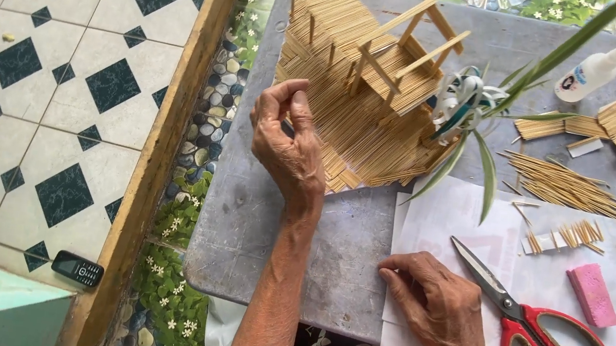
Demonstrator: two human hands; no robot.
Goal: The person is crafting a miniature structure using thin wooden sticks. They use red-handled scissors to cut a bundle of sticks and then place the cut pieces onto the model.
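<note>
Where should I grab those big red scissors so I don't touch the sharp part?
Take the scissors by the red loop handles, coming from the near right corner of the table. The blades point up-left toward the right hand, so the handles face away from the sharp end.

Pale stick-built model house, upright on grey table

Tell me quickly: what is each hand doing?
Left hand: fingers pinched together by the stick model; holding anything, cannot tell.
Right hand: open, flat on paper.
</note>
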